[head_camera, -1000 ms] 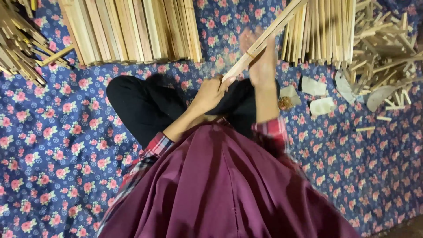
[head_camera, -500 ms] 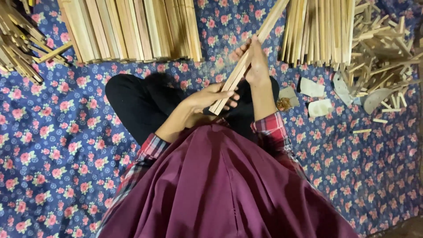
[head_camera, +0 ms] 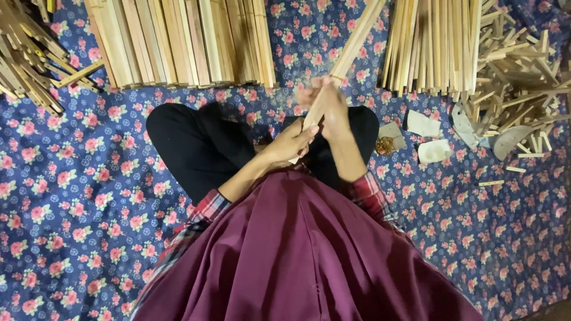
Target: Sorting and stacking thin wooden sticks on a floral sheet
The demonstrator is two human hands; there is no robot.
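I sit cross-legged on a blue floral cloth (head_camera: pixel 89 196). Both hands hold one long pale wooden stick (head_camera: pixel 355 37) that slants from my lap up to the upper right. My left hand (head_camera: pixel 290 142) grips its lower end over my black trousers. My right hand (head_camera: pixel 330 107) wraps the stick a little higher, fingers blurred. The stick's far end runs out of view at the top between two stacks of sticks.
A stack of flat wooden slats (head_camera: pixel 178 38) lies ahead left, another bundle (head_camera: pixel 431 41) ahead right. Thin sticks (head_camera: pixel 27 56) pile at far left, short offcuts (head_camera: pixel 523 83) at far right. Pale scraps (head_camera: pixel 431 148) and a small golden object (head_camera: pixel 385 145) lie by my right knee.
The stick has swung steeper and drawn toward my lap. My left hand slid down to its lower end, and my right hand closed around it higher up.
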